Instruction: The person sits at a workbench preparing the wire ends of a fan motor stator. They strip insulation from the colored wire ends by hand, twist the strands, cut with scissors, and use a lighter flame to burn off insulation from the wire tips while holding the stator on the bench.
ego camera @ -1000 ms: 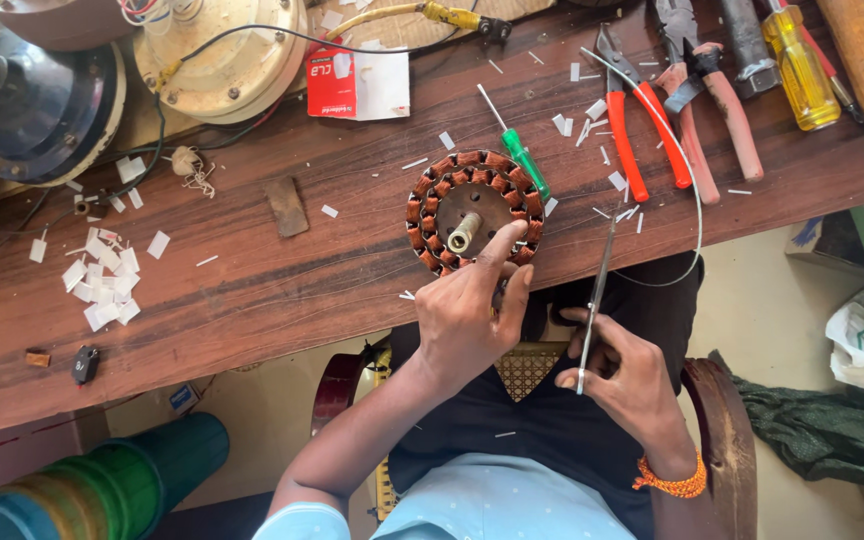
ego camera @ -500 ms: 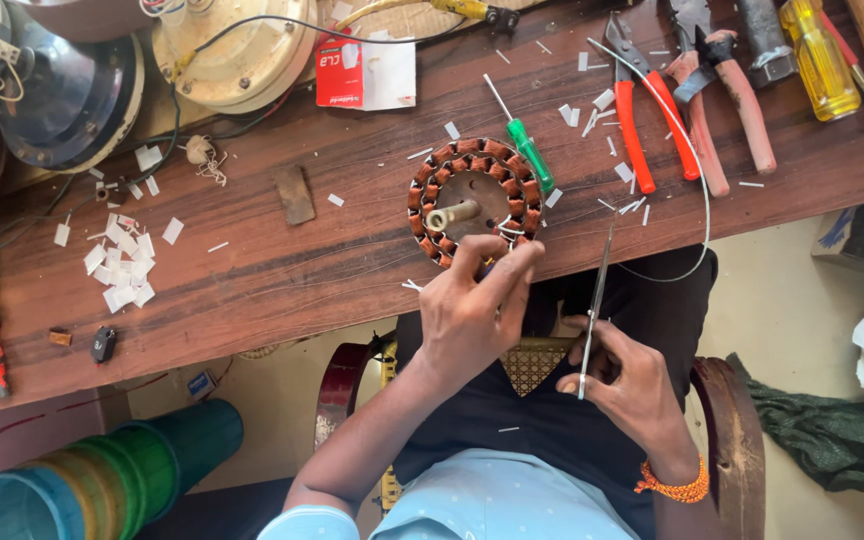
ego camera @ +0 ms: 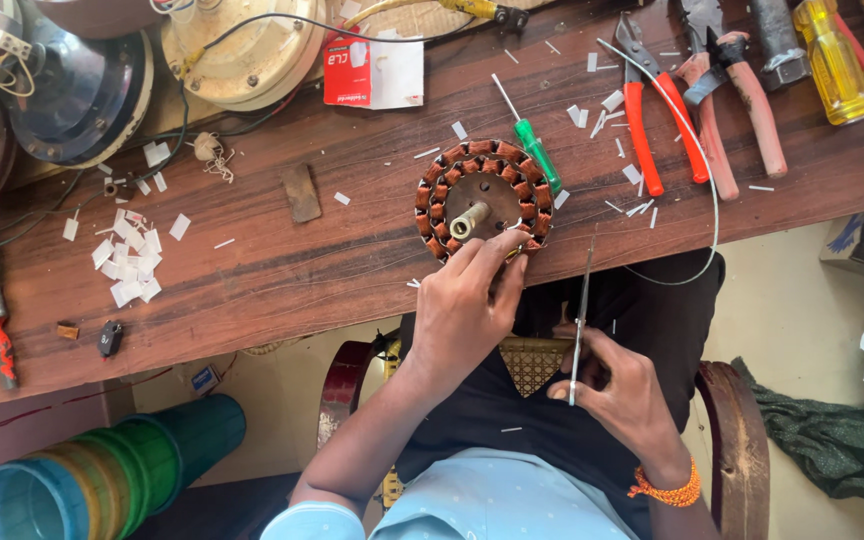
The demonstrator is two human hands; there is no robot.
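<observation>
A round motor stator [ego camera: 483,198] wound with copper coils lies near the front edge of the wooden bench [ego camera: 282,260], a short shaft standing up at its centre. My left hand [ego camera: 469,305] rests its fingertips on the stator's near rim, pinching at the windings. My right hand [ego camera: 624,385] sits lower, over my lap, and holds a pair of thin scissors [ego camera: 581,315] pointing up toward the bench edge. A thin wire [ego camera: 709,215] loops from the bench down past the scissors.
A green-handled screwdriver [ego camera: 529,135] lies just behind the stator. Red pliers [ego camera: 657,110], pink-handled pliers [ego camera: 742,95] and a yellow screwdriver [ego camera: 832,60] lie at the right. Fan motor housings [ego camera: 82,80] sit at the back left, with paper scraps [ego camera: 132,260] and stacked plastic buckets [ego camera: 102,470].
The view has shifted slightly. My left hand stays on the stator's near rim, and my right hand keeps hold of the scissors in nearly the same spot.
</observation>
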